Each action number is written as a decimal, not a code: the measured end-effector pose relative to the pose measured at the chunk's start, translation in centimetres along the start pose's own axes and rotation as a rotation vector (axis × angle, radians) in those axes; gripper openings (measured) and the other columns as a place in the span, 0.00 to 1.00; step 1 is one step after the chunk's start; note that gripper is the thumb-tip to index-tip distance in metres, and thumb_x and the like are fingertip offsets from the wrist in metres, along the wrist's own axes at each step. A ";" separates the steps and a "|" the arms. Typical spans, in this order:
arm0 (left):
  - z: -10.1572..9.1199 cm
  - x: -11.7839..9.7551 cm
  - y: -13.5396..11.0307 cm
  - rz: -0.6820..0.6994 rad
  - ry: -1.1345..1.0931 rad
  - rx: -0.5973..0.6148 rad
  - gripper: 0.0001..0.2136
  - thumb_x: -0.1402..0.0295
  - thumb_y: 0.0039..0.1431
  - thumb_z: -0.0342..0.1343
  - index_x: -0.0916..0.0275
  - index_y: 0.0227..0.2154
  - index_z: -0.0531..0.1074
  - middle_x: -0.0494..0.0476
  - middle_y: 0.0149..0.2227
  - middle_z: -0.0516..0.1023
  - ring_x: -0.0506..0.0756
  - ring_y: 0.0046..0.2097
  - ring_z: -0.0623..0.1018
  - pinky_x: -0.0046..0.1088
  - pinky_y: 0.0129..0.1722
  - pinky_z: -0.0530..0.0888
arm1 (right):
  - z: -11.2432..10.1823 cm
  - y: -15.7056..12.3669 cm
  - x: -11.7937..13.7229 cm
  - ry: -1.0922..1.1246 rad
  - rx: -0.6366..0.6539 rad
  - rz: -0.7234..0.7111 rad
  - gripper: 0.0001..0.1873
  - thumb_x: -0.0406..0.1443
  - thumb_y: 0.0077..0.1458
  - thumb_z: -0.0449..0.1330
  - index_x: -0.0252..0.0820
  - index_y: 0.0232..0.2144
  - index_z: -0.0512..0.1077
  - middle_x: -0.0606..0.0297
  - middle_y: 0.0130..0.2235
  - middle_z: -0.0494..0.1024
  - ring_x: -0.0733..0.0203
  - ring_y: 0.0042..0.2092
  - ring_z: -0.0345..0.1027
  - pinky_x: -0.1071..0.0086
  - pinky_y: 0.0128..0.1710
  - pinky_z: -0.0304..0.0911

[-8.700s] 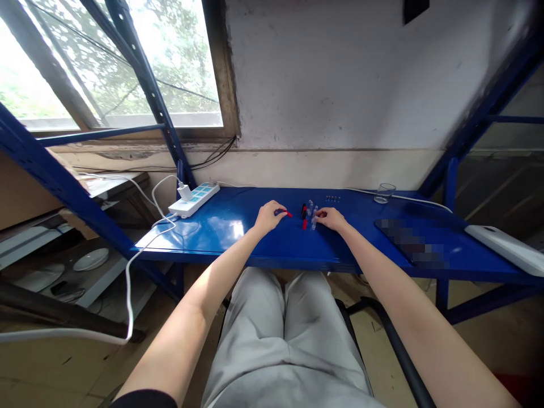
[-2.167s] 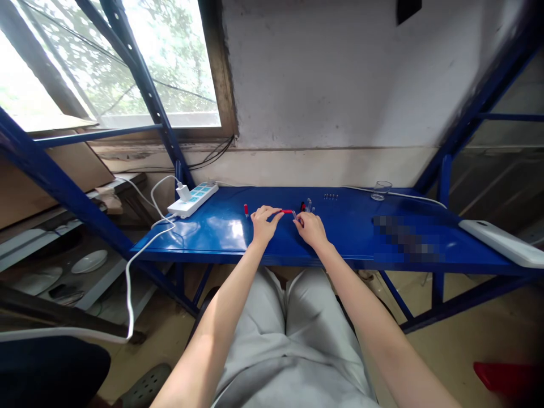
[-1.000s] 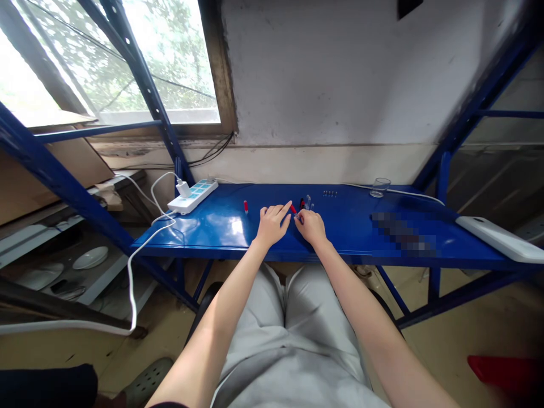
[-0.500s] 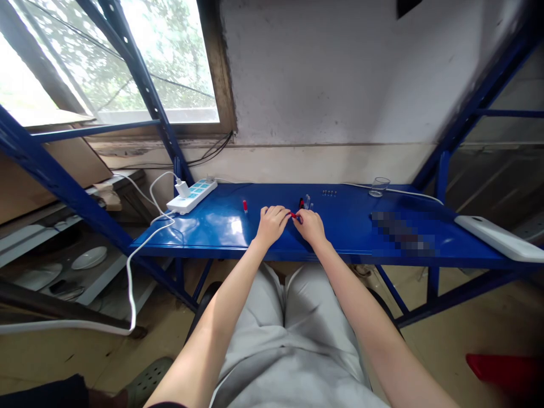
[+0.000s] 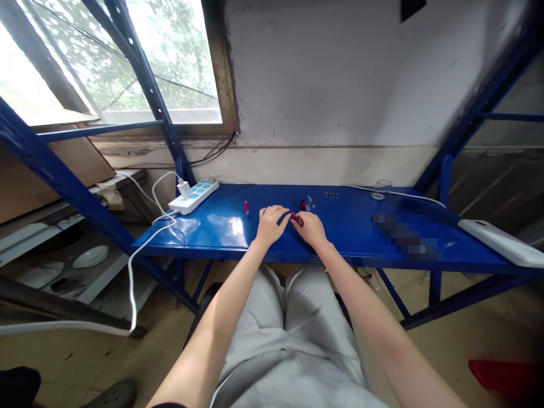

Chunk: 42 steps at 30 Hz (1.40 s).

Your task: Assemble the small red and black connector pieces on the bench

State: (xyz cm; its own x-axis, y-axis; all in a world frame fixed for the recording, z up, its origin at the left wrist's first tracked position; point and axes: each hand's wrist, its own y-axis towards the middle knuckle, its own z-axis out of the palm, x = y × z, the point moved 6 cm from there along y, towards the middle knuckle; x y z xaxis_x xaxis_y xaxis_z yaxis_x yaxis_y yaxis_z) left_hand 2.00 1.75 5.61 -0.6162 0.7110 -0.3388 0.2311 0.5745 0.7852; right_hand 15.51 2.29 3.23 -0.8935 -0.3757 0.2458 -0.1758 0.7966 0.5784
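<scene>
My right hand [image 5: 311, 228] pinches a small red cylindrical piece [image 5: 293, 216] just above the blue table. Part of the piece is hidden by the fingers, so its exact kind is unclear. My left hand [image 5: 271, 225] is close on the left, its fingers stretched toward the piece and the thumb apart from them, with nothing visibly held. Beyond my right hand stand red and black small parts [image 5: 302, 205] and clear tube-like pieces [image 5: 309, 203]. A small red-and-white cylinder [image 5: 246, 207] stands upright left of my left hand.
On the blue table [image 5: 204, 232], a white power strip [image 5: 195, 196] lies at the left. Several tiny pieces [image 5: 331, 195] form a row at the back. A clear glass [image 5: 381, 189] and a white flat object [image 5: 501, 242] are at right. A person's shoe [image 5: 113, 395] shows lower left.
The left fingertips have come slightly away from the red piece, which stays in my right hand. The other person's foot has moved left at the lower edge.
</scene>
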 end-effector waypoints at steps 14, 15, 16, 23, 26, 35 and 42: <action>-6.2 11.2 -3.2 -0.769 -0.536 -0.696 0.14 0.61 0.57 0.42 0.63 0.28 0.68 0.55 0.29 0.73 0.49 0.30 0.73 0.24 0.30 0.68 | 4.4 5.0 4.0 0.474 0.259 0.184 0.06 0.36 0.48 0.59 0.39 0.30 0.72 0.62 0.32 0.77 0.63 0.33 0.70 0.72 0.33 0.61; -6.2 11.3 -3.3 -0.785 -0.543 -0.695 0.14 0.61 0.57 0.42 0.64 0.28 0.68 0.56 0.29 0.73 0.49 0.30 0.73 0.24 0.29 0.67 | 5.0 5.6 4.6 0.476 0.272 0.198 0.05 0.35 0.47 0.60 0.39 0.29 0.72 0.62 0.32 0.77 0.62 0.34 0.70 0.72 0.33 0.61; -6.2 11.4 -3.4 -0.799 -0.548 -0.694 0.14 0.61 0.56 0.42 0.63 0.28 0.68 0.56 0.29 0.73 0.49 0.30 0.73 0.24 0.29 0.67 | 5.7 6.1 5.1 0.473 0.277 0.211 0.05 0.34 0.46 0.60 0.39 0.29 0.72 0.62 0.32 0.77 0.62 0.34 0.70 0.72 0.33 0.62; -6.4 11.0 -3.5 -0.839 -0.566 -0.709 0.12 0.63 0.55 0.42 0.63 0.25 0.67 0.56 0.28 0.72 0.50 0.30 0.72 0.25 0.30 0.67 | 9.8 8.8 6.9 0.365 0.293 0.255 0.04 0.34 0.46 0.61 0.40 0.28 0.73 0.60 0.34 0.78 0.59 0.37 0.71 0.72 0.34 0.61; -6.4 11.0 -3.4 -0.832 -0.589 -0.716 0.11 0.64 0.54 0.44 0.63 0.24 0.67 0.55 0.27 0.72 0.50 0.30 0.72 0.25 0.30 0.68 | 10.8 9.2 6.8 0.321 0.299 0.273 0.05 0.35 0.46 0.60 0.41 0.29 0.73 0.60 0.34 0.78 0.58 0.37 0.71 0.71 0.34 0.61; -6.2 11.3 -3.5 -0.831 -0.610 -0.724 0.11 0.65 0.54 0.44 0.64 0.23 0.67 0.54 0.26 0.71 0.48 0.28 0.71 0.24 0.30 0.68 | 11.2 9.4 7.1 0.263 0.353 0.307 0.06 0.35 0.47 0.59 0.41 0.30 0.73 0.59 0.36 0.78 0.57 0.39 0.71 0.70 0.34 0.60; -6.2 11.1 -3.4 -0.828 -0.636 -0.734 0.11 0.66 0.53 0.45 0.64 0.22 0.68 0.53 0.25 0.71 0.48 0.27 0.70 0.24 0.30 0.67 | 10.9 9.5 7.2 0.240 0.396 0.340 0.09 0.37 0.49 0.59 0.42 0.34 0.73 0.60 0.40 0.77 0.57 0.42 0.70 0.71 0.36 0.61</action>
State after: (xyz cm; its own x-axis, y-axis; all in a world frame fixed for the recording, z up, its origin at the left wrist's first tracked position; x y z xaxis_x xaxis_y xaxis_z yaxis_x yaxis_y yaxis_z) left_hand -10.28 5.15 2.37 0.1382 0.4339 -0.8903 -0.6415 0.7241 0.2533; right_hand 2.86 12.28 1.98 -0.8163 -0.1280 0.5633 -0.0779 0.9906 0.1122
